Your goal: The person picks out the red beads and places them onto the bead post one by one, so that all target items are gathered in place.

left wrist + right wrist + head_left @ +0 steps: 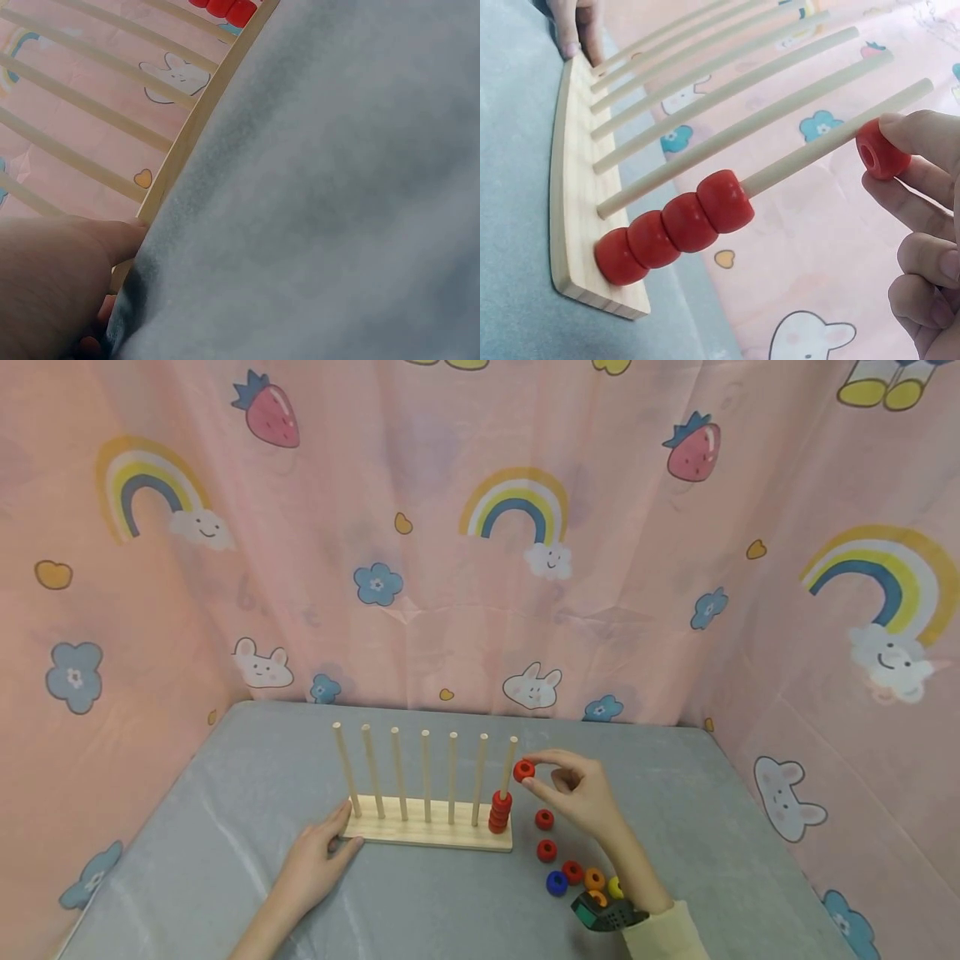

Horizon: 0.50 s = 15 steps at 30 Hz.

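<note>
A wooden peg rack (427, 832) stands on the table, with several upright pegs along its base. Several red beads (682, 223) are stacked on the rightmost peg. My right hand (581, 789) pinches another red bead (882, 150) between thumb and fingers. That bead is beside the upper part of the rightmost peg, its hole facing the right wrist camera. At the rack's left end, my left hand (313, 858) grips the base, thumb along the front edge and fingers behind. In the left wrist view the left hand (67, 277) partly hides that end.
Loose red beads (547, 851) lie right of the rack. Nearer the right wrist are a blue bead (557, 883), orange beads (594, 879) and a yellow bead (615, 887), partly hidden by the arm. A patterned pink curtain (465, 635) hangs behind the grey table (420, 910).
</note>
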Each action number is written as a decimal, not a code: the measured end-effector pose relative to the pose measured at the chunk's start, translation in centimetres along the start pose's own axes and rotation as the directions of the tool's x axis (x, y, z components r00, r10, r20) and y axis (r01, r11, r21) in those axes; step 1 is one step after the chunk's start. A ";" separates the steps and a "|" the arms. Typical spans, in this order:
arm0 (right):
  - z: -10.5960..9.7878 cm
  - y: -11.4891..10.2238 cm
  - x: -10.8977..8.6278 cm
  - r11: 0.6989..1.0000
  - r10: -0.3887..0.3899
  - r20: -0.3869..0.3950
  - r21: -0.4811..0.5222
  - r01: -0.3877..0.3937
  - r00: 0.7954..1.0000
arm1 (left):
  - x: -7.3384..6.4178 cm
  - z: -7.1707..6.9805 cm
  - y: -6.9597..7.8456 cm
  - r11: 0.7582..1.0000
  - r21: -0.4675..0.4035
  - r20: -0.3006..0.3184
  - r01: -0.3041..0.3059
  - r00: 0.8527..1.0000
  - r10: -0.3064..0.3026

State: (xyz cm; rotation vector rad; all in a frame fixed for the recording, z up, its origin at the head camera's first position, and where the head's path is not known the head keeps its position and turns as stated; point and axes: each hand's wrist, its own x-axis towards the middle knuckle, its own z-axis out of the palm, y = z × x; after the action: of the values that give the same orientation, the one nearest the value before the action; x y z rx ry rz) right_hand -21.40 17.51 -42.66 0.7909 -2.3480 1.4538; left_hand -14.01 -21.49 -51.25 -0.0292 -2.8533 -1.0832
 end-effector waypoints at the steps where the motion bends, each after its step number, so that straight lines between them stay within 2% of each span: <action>1: 0.0 0.0 0.0 1.000 -0.004 -0.002 0.001 0.004 1.000 | 0.0 0.0 0.0 1.000 0.001 -0.003 -0.003 1.000 0.003; 15: -0.2 -0.6 0.6 1.000 -0.010 -0.012 -0.003 0.010 1.000 | 0.1 0.1 -0.1 1.000 0.006 -0.004 0.003 1.000 -0.003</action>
State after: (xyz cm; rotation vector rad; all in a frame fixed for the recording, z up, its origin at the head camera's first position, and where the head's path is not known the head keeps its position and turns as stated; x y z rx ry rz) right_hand -21.53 17.33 -41.87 0.7895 -2.3334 1.4465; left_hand -14.08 -21.53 -51.35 -0.0222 -2.8533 -1.0745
